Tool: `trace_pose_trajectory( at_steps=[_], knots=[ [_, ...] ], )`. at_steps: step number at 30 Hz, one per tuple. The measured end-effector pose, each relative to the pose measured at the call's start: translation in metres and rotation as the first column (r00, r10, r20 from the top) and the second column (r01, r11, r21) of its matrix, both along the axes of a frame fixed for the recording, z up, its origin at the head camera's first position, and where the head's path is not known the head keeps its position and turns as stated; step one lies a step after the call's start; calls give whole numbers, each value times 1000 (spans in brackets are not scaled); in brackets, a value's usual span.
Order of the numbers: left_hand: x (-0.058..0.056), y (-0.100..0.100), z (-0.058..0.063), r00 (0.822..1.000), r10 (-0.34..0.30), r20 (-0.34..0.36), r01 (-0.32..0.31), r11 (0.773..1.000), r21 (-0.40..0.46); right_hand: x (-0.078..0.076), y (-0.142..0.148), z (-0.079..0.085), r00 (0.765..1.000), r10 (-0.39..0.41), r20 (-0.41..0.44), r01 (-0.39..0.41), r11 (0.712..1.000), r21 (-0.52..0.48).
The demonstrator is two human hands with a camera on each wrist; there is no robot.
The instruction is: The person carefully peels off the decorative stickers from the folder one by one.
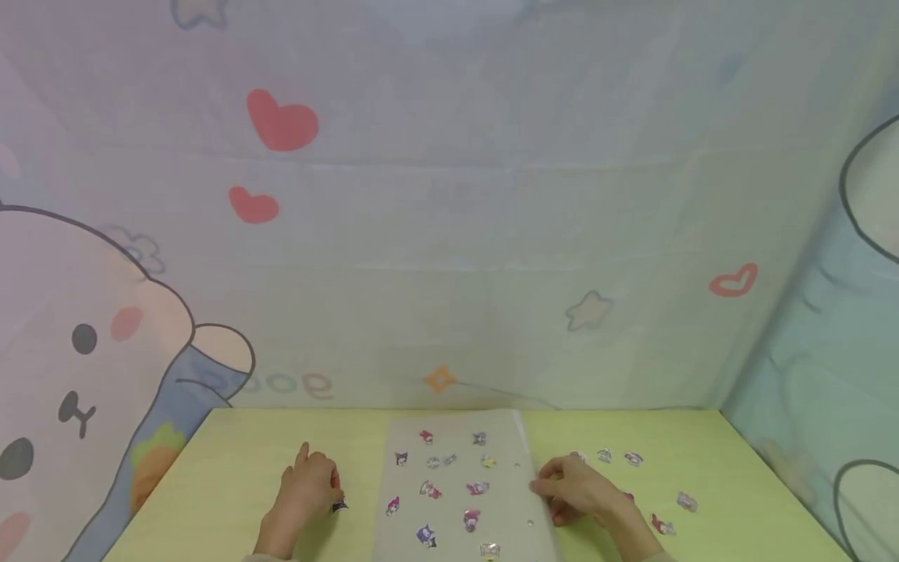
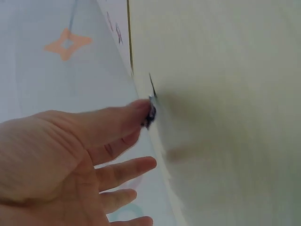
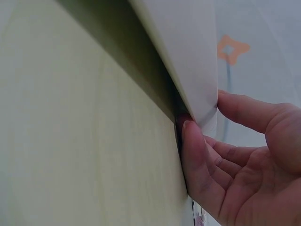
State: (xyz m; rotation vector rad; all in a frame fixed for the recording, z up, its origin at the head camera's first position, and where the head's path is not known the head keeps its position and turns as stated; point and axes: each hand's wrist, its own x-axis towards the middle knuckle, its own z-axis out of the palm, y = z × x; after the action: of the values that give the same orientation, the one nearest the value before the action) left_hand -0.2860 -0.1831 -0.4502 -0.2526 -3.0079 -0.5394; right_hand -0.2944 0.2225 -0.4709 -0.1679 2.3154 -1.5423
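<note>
A white sheet [image 1: 509, 492] dotted with several small cartoon stickers lies in the middle of the table in the head view. To its left, my left hand [image 1: 305, 484] pinches a small dark cartoon sticker [image 2: 149, 117] between thumb and index finger, close over the table. The other left fingers are stretched apart in the left wrist view. My right hand [image 1: 579, 492] grips the right edge of the white sheet, thumb on one face and a finger tucked beneath. In the right wrist view that edge [image 3: 188, 61] stands raised off the tabletop.
On the pale yellow table [image 1: 246, 460], several loose stickers, among them a pinkish one [image 1: 687, 501] and a red-and-white one [image 1: 662, 524], lie right of the sheet. A cloth backdrop [image 1: 449, 312] with cartoon prints hangs behind the table's back edge.
</note>
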Motion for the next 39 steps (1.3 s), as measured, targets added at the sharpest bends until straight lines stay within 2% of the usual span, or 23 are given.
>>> trace_pose_trajectory(
  at_steps=[5, 15, 22, 28, 33, 36, 39],
  knots=[
    [0, -1, -2, 1000, 16, -8, -16, 999, -48, 0, 0, 0, 1000, 7, -1, -7, 1000, -14],
    [1, 0, -3, 999, 42, 14, -42, 999, -10, 1, -1, -2, 1000, -13, 0, 13, 1000, 9],
    [2, 1, 0, 999, 40, 21, -39, 998, -56, 0, -1, 0, 1000, -4, -5, 4, 1000, 15],
    [4, 7, 2, 1000, -3, 28, 5, 999, -51, 0, -1, -1, 1000, -13, 3, 13, 1000, 8],
    [7, 18, 6, 999, -48, 6, 48, 998, -27, -1, 0, -1, 1000, -10, 2, 10, 1000, -7],
    [7, 27, 8, 994, -108, 11, 108, 994, -14, 0, 0, -1, 1000, -11, 3, 11, 1000, -15],
    [8, 40, 7, 982, -189, 17, 188, 982, 6, 0, 0, -1, 1000, -8, 0, 8, 1000, -15]
  ],
)
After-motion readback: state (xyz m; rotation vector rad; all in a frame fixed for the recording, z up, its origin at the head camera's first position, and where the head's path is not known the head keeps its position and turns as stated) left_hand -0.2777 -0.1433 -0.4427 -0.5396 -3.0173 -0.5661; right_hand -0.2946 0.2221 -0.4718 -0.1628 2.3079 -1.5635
